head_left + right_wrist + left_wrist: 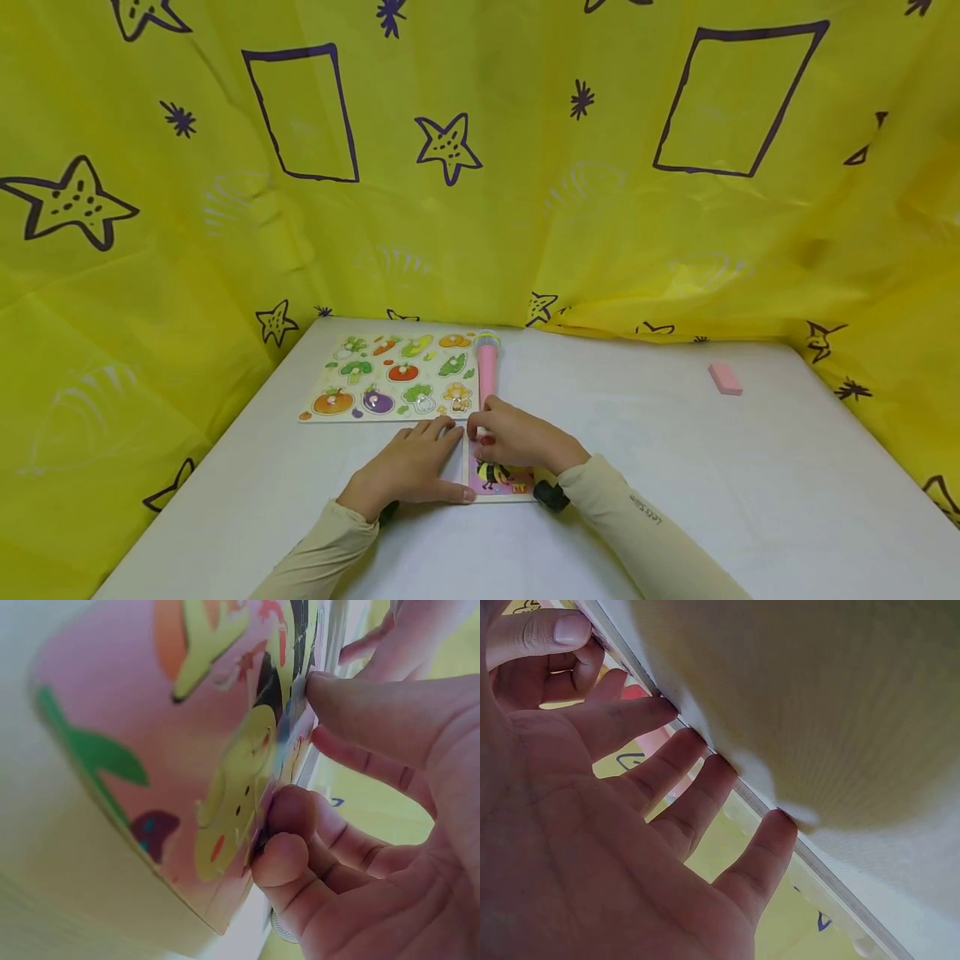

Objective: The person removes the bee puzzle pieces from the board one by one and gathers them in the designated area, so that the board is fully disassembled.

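A small pink jigsaw puzzle (512,480) with a bee picture and a pale frame lies near the middle of the table. My left hand (416,467) rests beside it with fingers spread, thumb at the near left corner. In the left wrist view, the left fingertips (784,817) meet the tabletop along a board's edge. My right hand (517,433) bends over the puzzle's upper part. In the right wrist view, its thumb and curled fingertips (281,859) pinch at a puzzle piece (240,795) showing a yellow bee; the fingers partly hide it.
A vegetable knob board (390,375) lies just beyond the left hand. Along its right side is a pink toy microphone (487,367), its lower end by the right hand. A pink block (725,379) lies far right. Yellow patterned cloth (510,225) hangs behind the white table (637,408).
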Demonstrator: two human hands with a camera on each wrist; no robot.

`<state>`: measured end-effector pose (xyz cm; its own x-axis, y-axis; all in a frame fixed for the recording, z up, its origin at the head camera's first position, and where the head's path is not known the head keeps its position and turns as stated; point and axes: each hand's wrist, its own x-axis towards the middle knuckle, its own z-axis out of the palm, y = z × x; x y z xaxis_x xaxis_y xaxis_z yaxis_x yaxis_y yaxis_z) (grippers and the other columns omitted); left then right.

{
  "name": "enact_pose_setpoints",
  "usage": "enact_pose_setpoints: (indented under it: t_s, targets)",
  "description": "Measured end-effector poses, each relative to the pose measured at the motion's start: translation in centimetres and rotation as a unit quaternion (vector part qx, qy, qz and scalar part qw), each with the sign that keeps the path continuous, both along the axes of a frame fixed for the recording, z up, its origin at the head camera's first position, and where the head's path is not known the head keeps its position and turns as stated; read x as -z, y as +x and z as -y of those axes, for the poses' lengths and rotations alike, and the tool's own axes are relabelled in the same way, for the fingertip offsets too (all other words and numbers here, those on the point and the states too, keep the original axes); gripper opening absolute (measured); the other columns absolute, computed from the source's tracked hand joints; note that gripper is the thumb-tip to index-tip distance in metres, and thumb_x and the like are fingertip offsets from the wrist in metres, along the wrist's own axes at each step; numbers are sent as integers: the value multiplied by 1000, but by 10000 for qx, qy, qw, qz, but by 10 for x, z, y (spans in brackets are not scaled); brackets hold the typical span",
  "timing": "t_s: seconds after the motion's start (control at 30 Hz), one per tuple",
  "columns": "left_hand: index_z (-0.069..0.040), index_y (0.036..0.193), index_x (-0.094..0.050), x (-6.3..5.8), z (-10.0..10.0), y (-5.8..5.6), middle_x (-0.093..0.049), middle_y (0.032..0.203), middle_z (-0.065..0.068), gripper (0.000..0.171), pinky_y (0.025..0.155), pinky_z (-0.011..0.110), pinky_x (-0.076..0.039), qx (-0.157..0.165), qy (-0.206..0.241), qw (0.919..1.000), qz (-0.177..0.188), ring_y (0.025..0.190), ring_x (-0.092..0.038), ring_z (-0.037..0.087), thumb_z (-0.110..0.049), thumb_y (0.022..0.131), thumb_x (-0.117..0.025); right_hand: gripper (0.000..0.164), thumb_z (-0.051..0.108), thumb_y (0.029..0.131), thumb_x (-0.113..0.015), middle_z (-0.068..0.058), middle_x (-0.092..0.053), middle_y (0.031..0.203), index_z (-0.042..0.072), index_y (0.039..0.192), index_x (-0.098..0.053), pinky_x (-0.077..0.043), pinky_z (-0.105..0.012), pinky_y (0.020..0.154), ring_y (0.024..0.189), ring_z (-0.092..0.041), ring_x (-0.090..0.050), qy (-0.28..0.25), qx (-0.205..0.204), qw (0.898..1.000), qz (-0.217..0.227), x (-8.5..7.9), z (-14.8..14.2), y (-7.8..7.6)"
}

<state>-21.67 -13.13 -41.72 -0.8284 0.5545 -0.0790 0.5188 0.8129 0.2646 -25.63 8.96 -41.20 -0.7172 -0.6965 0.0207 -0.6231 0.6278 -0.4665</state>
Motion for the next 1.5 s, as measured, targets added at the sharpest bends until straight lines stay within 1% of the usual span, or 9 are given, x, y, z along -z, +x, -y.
enact_pose_setpoints:
  t_s: [0.2,0.5,0.7,0.83,1.0,1.1,1.27,1.37,1.5]
  targets:
    - [-7,157,-51,2,1,0,-47,155,15,94,115,63,-36,39,47,10000,-5,144,-45,42,-65,89,-79,18,18,99,-80,-2,-54,103,13,116,-79,-49,-29,76,85,-15,-53,122,-45,9997,-197,1,-2,0]
    - [-5,156,-52,1,1,0,-46,157,16,95,116,64,-35,52,5,10000,20,145,-44,42,-66,89,-78,29,29,99,-81,-3,-52,104,11,122,-79,-48,-24,70,77,-12,-52,147,-395,9951,-895,2,-9,7]
    - [-5,156,-52,4,-2,1,-48,155,16,94,115,65,-36,108,65,9999,50,144,-45,42,-66,89,-78,29,32,100,-80,-2,-53,104,15,123,-77,-49,-26,73,80,-12,-53,535,-447,9952,-691,-2,-10,6]
    - [-6,157,-51,3,-2,1,-47,155,16,94,115,65,-35,122,43,9999,83,144,-44,42,-66,89,-78,26,28,98,-82,-2,-55,106,17,120,-79,-51,-27,76,84,-13,-55,850,-507,9936,-549,-8,-8,1]
    - [-8,157,-51,-1,-1,-2,-46,157,16,94,115,65,-34,1,-23,10000,73,145,-43,42,-66,89,-79,26,29,96,-85,-2,-55,107,19,119,-80,-52,-27,77,86,-13,-56,1008,-524,9925,-446,-14,-2,-5]
    - [-8,157,-51,-2,2,-3,-46,157,17,94,115,65,-34,-13,36,10000,88,146,-43,42,-65,89,-79,28,31,95,-85,-3,-52,107,20,120,-78,-51,-28,75,84,-14,-56,989,-531,9931,-350,-16,4,-9]
    - [-7,157,-50,2,2,-2,-46,157,17,95,116,65,-34,101,26,9999,109,145,-43,42,-68,89,-77,32,30,94,-86,-4,-48,109,22,123,-76,-50,-29,76,81,-14,-57,948,-424,9944,-198,-12,5,-8]
    - [-8,158,-50,3,2,-2,-45,158,17,96,116,65,-34,71,-4,9999,84,146,-42,42,-67,89,-78,33,28,94,-87,-5,-48,110,20,124,-75,-50,-29,76,81,-15,-57,777,-438,9958,-218,-11,4,-7]
    - [-8,159,-49,2,2,-2,-44,160,17,95,116,66,-33,18,-17,10000,77,147,-41,43,-66,89,-78,32,25,93,-88,-6,-49,111,16,119,-71,-50,-29,76,81,-15,-56,518,-511,9970,-255,-10,2,-8]
